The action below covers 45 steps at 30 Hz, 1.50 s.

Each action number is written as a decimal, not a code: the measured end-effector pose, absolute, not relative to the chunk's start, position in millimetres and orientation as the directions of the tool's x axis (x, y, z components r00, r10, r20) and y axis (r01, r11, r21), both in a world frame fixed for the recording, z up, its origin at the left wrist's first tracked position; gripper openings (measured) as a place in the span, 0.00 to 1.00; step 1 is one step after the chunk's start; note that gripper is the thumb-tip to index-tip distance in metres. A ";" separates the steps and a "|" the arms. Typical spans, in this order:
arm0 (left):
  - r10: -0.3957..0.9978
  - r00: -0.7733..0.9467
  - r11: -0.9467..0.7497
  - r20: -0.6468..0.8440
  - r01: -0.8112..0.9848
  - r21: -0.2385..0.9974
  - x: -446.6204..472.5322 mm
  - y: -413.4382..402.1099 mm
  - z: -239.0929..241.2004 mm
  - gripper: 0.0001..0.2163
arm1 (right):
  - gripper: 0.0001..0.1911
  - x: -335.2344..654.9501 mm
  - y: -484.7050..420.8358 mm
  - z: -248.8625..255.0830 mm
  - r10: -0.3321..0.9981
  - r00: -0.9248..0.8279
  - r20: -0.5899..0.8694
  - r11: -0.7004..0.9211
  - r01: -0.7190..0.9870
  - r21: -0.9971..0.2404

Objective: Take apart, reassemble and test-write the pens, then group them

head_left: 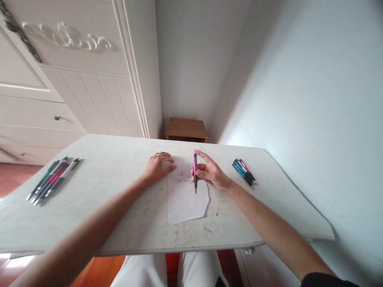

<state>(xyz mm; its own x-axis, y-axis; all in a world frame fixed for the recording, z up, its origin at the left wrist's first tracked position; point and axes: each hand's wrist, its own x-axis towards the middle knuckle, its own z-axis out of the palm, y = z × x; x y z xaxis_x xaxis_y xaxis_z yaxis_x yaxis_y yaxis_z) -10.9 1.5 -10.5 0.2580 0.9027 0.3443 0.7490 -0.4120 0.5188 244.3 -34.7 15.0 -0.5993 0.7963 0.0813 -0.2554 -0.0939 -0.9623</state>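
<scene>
In my right hand [211,172] is a pink and black click pen [195,171], held upright with its tip down, above the paper. The index finger reaches to the pen's top end, while the thumb and other fingers grip the barrel. My left hand [158,165] lies on the table with fingers loosely spread, its fingertips at the upper left edge of the paper. The lined sheet of paper [185,205] has a torn right edge, and dense scribbles cover its upper part.
A group of several pens [54,179] lies at the left of the white table [119,223]. Several more pens [244,172] lie right of my right hand. Small scraps dot the tabletop. Behind stand a white cabinet [98,91] and a wooden stand [187,126]; a wall borders the right.
</scene>
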 end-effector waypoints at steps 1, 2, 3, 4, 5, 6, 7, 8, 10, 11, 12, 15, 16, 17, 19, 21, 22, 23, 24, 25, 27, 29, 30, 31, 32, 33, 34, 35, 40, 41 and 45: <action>0.904 0.255 -0.410 0.344 0.747 0.524 -10.9 1.4 -10.5 0.11 | 0.46 243.6 -34.8 14.5 0.796 -0.601 0.074 -0.099 -0.250 -0.963; 0.905 0.254 -0.409 0.343 0.744 0.528 -10.8 1.2 -10.4 0.10 | 0.45 243.0 -35.0 14.2 0.797 -0.600 0.068 -0.102 -0.245 -0.964; 0.905 0.253 -0.408 0.342 0.741 0.533 -10.6 0.9 -10.2 0.10 | 0.44 242.3 -35.3 14.2 0.797 -0.600 0.063 -0.104 -0.240 -0.965; 0.905 0.254 -0.410 0.341 0.736 0.538 -10.4 0.6 -9.9 0.10 | 0.43 241.7 -35.7 14.4 0.797 -0.601 0.060 -0.105 -0.237 -0.966; 0.905 0.256 -0.412 0.341 0.733 0.542 -10.1 0.4 -9.6 0.10 | 0.43 241.2 -36.1 14.9 0.795 -0.604 0.059 -0.106 -0.233 -0.967; 0.904 0.257 -0.414 0.342 0.730 0.544 -9.9 0.2 -9.4 0.10 | 0.42 241.0 -36.6 15.6 0.791 -0.608 0.061 -0.104 -0.232 -0.967; 0.903 0.258 -0.416 0.344 0.727 0.546 -9.7 0.1 -9.3 0.10 | 0.42 240.9 -37.1 16.3 0.786 -0.614 0.062 -0.103 -0.230 -0.968; 0.902 0.257 -0.418 0.347 0.725 0.548 -9.6 0.1 -9.4 0.09 | 0.42 241.0 -37.6 17.1 0.780 -0.622 0.064 -0.103 -0.229 -0.968; 0.900 0.254 -0.421 0.354 0.719 0.553 -9.8 0.5 -10.1 0.09 | 0.44 241.6 -38.4 18.3 0.764 -0.642 0.064 -0.110 -0.227 -0.968; 0.899 0.253 -0.422 0.357 0.716 0.556 -10.0 0.8 -10.6 0.09 | 0.46 242.0 -38.7 18.5 0.753 -0.656 0.060 -0.118 -0.223 -0.968; 0.899 0.253 -0.424 0.359 0.713 0.558 -10.3 1.2 -11.1 0.09 | 0.48 242.5 -39.0 18.5 0.740 -0.671 0.054 -0.127 -0.218 -0.968; 0.898 0.260 -0.426 0.354 0.714 0.556 -11.1 2.1 -12.2 0.09 | 0.51 243.3 -39.6 17.4 0.708 -0.705 0.040 -0.146 -0.202 -0.968; 0.899 0.262 -0.425 0.351 0.716 0.554 -11.3 2.3 -12.4 0.10 | 0.50 243.4 -39.7 16.8 0.703 -0.710 0.039 -0.148 -0.200 -0.969; 0.899 0.264 -0.425 0.349 0.717 0.552 -11.4 2.4 -12.6 0.10 | 0.49 243.3 -39.8 16.3 0.700 -0.713 0.040 -0.150 -0.201 -0.968; 0.899 0.268 -0.426 0.348 0.721 0.547 -11.7 2.6 -12.9 0.10 | 0.48 242.9 -40.0 15.7 0.700 -0.713 0.042 -0.154 -0.208 -0.966; 0.896 0.273 -0.431 0.350 0.722 0.541 -11.8 2.8 -13.2 0.10 | 0.47 242.3 -40.2 15.8 0.706 -0.707 0.042 -0.155 -0.211 -0.965; 0.895 0.274 -0.433 0.352 0.722 0.539 -11.9 3.0 -13.4 0.10 | 0.46 242.1 -40.3 16.2 0.713 -0.700 0.040 -0.151 -0.209 -0.966; 0.894 0.276 -0.436 0.353 0.721 0.539 -12.0 3.1 -13.6 0.10 | 0.44 241.9 -40.5 16.9 0.721 -0.692 0.036 -0.147 -0.203 -0.968; 0.894 0.278 -0.437 0.353 0.720 0.540 -12.1 3.2 -13.7 0.10 | 0.43 241.8 -40.7 17.8 0.729 -0.684 0.032 -0.142 -0.196 -0.970; 0.894 0.278 -0.436 0.351 0.719 0.541 -12.2 3.4 -13.8 0.10 | 0.41 241.9 -41.0 18.9 0.736 -0.676 0.029 -0.137 -0.191 -0.972; 0.896 0.277 -0.433 0.347 0.720 0.543 -12.5 3.6 -13.8 0.10 | 0.41 242.5 -41.7 21.2 0.744 -0.667 0.028 -0.134 -0.189 -0.973; 0.896 0.278 -0.434 0.348 0.717 0.546 -12.6 3.7 -13.8 0.10 | 0.42 243.3 -42.1 22.9 0.746 -0.665 0.031 -0.135 -0.196 -0.971; 0.894 0.279 -0.437 0.349 0.714 0.548 -12.6 3.7 -13.9 0.10 | 0.43 243.6 -42.2 23.3 0.747 -0.664 0.034 -0.135 -0.201 -0.970; 0.893 0.281 -0.439 0.351 0.711 0.549 -12.6 3.7 -13.9 0.10 | 0.44 243.9 -42.0 23.4 0.748 -0.662 0.035 -0.137 -0.205 -0.969; 0.893 0.281 -0.440 0.352 0.711 0.548 -12.6 3.6 -14.0 0.10 | 0.45 244.0 -41.8 23.0 0.749 -0.662 0.034 -0.139 -0.207 -0.968; 0.893 0.282 -0.440 0.351 0.712 0.547 -12.6 3.5 -14.1 0.10 | 0.46 244.1 -41.5 22.3 0.750 -0.661 0.033 -0.141 -0.208 -0.968; 0.893 0.283 -0.439 0.349 0.715 0.544 -12.6 3.4 -14.1 0.10 | 0.45 244.0 -41.2 21.4 0.751 -0.660 0.032 -0.142 -0.208 -0.968; 0.894 0.284 -0.438 0.347 0.717 0.542 -12.5 3.3 -14.0 0.10 | 0.45 243.8 -41.0 20.4 0.752 -0.659 0.034 -0.139 -0.209 -0.968; 0.891 0.299 -0.445 0.341 0.719 0.534 -12.4 2.8 -12.2 0.08 | 0.39 243.7 -41.8 19.5 0.753 -0.654 0.071 -0.109 -0.230 -0.967; 0.891 0.300 -0.446 0.341 0.719 0.533 -12.3 2.6 -11.7 0.08 | 0.39 243.9 -42.2 20.3 0.752 -0.655 0.070 -0.110 -0.230 -0.967; 0.891 0.307 -0.447 0.336 0.730 0.517 -11.9 1.5 -10.6 0.07 | 0.48 245.2 -42.0 22.8 0.736 -0.676 0.038 -0.144 -0.211 -0.967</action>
